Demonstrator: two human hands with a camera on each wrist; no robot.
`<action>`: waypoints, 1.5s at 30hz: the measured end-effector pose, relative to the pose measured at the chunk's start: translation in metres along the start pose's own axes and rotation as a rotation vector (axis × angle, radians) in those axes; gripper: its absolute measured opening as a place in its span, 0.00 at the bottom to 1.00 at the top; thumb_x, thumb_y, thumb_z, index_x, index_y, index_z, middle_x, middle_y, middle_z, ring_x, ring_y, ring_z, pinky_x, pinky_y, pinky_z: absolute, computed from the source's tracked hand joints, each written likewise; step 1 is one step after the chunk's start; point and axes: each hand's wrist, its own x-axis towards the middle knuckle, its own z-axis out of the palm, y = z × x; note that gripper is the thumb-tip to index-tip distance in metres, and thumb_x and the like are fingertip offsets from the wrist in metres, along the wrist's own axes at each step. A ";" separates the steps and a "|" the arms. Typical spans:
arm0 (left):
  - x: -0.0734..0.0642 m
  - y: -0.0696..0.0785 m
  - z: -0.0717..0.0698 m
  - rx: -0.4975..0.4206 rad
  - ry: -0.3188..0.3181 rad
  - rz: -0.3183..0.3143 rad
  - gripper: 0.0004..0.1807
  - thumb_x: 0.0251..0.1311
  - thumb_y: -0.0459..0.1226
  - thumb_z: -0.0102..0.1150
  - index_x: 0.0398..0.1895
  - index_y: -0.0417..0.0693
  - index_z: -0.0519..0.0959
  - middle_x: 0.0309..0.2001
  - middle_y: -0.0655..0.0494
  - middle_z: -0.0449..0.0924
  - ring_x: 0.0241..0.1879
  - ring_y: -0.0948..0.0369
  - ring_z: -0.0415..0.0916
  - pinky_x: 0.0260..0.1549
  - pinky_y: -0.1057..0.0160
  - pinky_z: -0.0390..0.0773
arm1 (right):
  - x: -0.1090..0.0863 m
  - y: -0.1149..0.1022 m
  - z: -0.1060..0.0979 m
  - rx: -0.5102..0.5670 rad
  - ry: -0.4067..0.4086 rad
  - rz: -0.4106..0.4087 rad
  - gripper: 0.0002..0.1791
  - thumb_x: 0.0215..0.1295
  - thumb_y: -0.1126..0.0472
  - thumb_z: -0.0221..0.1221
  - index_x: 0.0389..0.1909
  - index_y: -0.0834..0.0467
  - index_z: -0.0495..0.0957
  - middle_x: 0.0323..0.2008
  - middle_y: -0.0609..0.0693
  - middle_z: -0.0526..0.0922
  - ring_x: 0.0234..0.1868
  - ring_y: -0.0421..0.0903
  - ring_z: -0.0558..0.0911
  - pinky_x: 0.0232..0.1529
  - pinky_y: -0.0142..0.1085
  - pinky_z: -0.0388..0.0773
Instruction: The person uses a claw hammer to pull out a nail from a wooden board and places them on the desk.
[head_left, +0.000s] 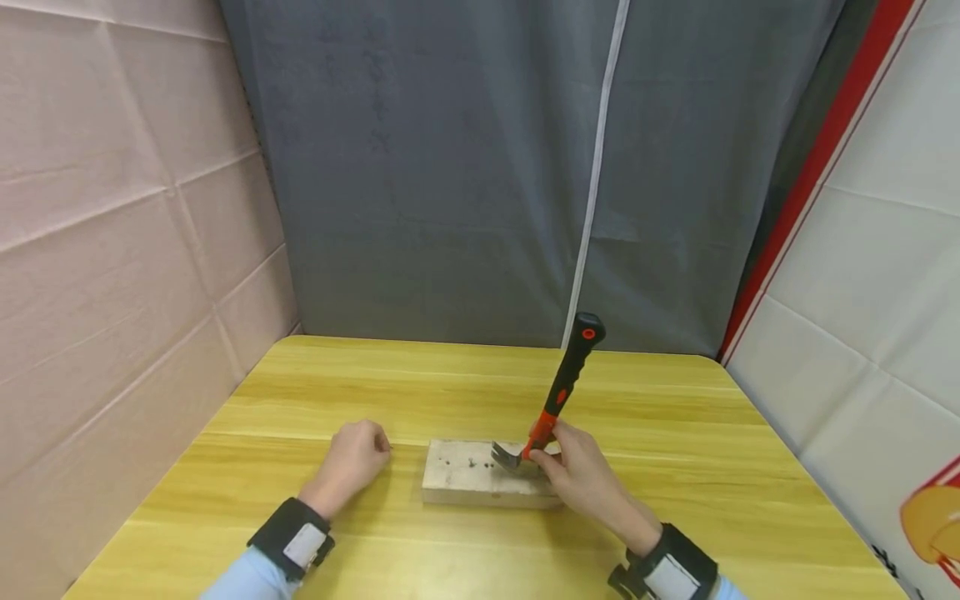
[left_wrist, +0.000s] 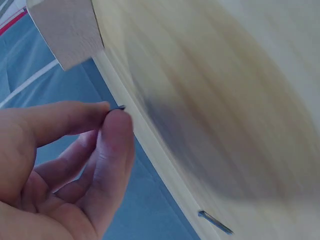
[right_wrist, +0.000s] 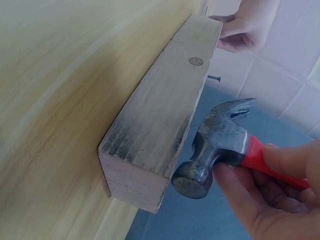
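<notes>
My right hand point(head_left: 581, 471) grips a claw hammer point(right_wrist: 222, 132) by the red part of its handle, close under the head. The black end of the handle points up, and the steel head is low over the right part of a pale wooden block point(head_left: 480, 483). Several nails point(head_left: 472, 463) stand in the block's top. To the left of the block, my left hand point(head_left: 352, 462) is above the table. Its thumb and forefinger pinch a small dark nail point(left_wrist: 119, 108), of which only the end shows. Another nail point(left_wrist: 215, 222) lies loose on the table.
The block lies on a yellow wood-grain table point(head_left: 375, 542). A grey curtain point(head_left: 450, 183) with a white cord hangs behind the far edge. Pale cloth walls point(head_left: 112, 250) stand on the left and right.
</notes>
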 end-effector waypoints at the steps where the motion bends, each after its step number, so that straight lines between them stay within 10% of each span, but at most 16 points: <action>1: 0.000 -0.002 -0.001 0.014 -0.001 -0.007 0.06 0.52 0.25 0.70 0.24 0.42 0.83 0.24 0.53 0.80 0.23 0.60 0.74 0.23 0.61 0.79 | 0.000 0.000 -0.001 -0.001 -0.002 -0.002 0.12 0.66 0.74 0.64 0.45 0.58 0.76 0.41 0.52 0.84 0.42 0.53 0.85 0.33 0.32 0.84; 23: -0.001 -0.034 -0.019 0.122 -0.029 -0.066 0.06 0.51 0.22 0.64 0.22 0.38 0.80 0.23 0.50 0.78 0.22 0.57 0.72 0.20 0.60 0.75 | 0.000 0.003 -0.005 -0.034 -0.028 -0.054 0.12 0.66 0.75 0.64 0.44 0.60 0.76 0.40 0.51 0.85 0.42 0.52 0.85 0.33 0.33 0.85; 31: -0.002 -0.042 -0.017 0.111 -0.018 -0.070 0.23 0.51 0.20 0.55 0.10 0.51 0.61 0.12 0.62 0.52 0.14 0.63 0.50 0.14 0.67 0.54 | -0.002 0.004 -0.004 -0.071 -0.036 -0.069 0.12 0.64 0.76 0.65 0.43 0.60 0.76 0.39 0.50 0.84 0.41 0.47 0.85 0.33 0.33 0.85; 45: 0.003 -0.048 -0.015 0.146 -0.017 -0.075 0.23 0.52 0.21 0.57 0.09 0.51 0.63 0.13 0.59 0.57 0.14 0.63 0.53 0.13 0.67 0.56 | -0.001 0.004 -0.005 -0.104 -0.054 -0.068 0.12 0.64 0.76 0.65 0.43 0.60 0.76 0.38 0.47 0.84 0.39 0.44 0.83 0.33 0.34 0.83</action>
